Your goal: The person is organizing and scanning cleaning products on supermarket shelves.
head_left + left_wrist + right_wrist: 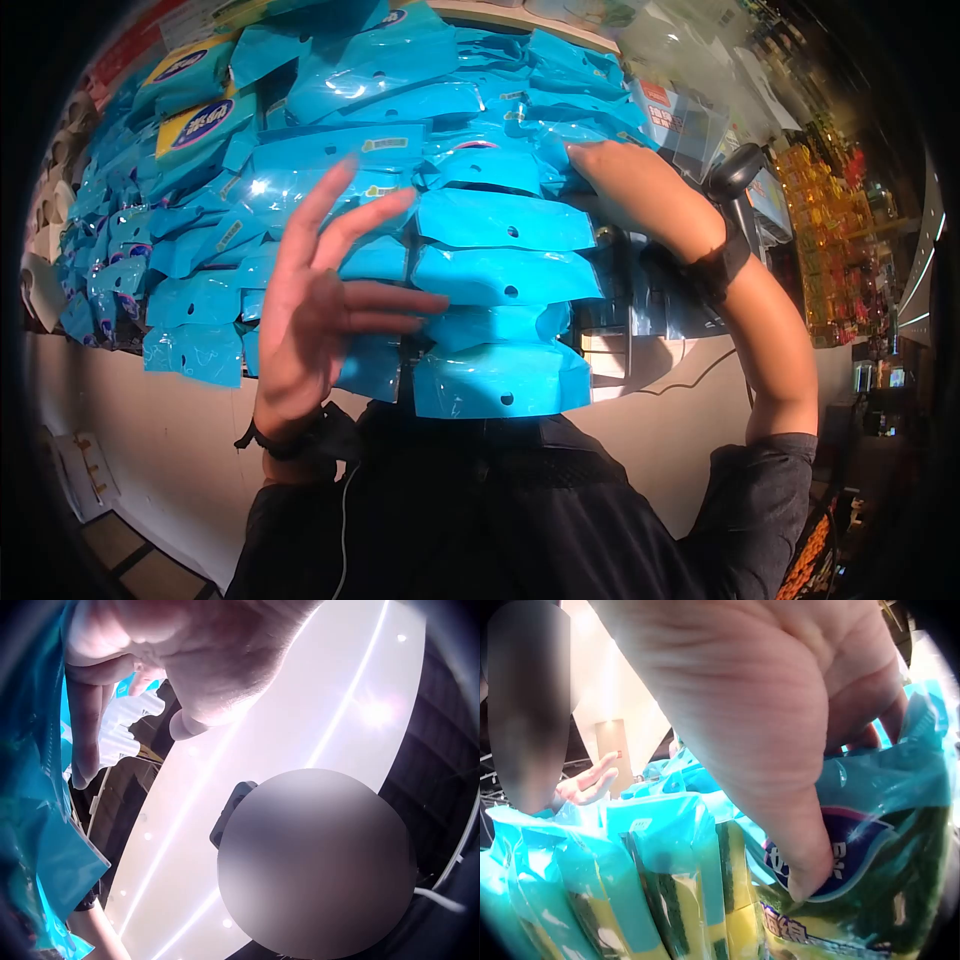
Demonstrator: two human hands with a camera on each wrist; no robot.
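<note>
Rows of sponge packs (505,275) in shiny blue wrappers hang in front of me. In the right wrist view, my right hand (757,712) pinches one sponge pack (885,847), its thumb across the dark oval label and its fingers behind the blue top. Green and yellow sponge shows through the film. In the head view, my right hand (640,190) reaches to the right side of the middle column, its fingertips hidden. My left hand (320,290) has its fingers spread over the packs left of that column, holding nothing. Blue wrapping (45,817) lies close by it in the left wrist view.
Other blue packs with yellow labels (203,122) are piled at the upper left. White and red boxes (665,112) stand beyond my right hand, and yellow-orange goods (815,240) fill shelves at far right. A dark cable (690,380) hangs below.
</note>
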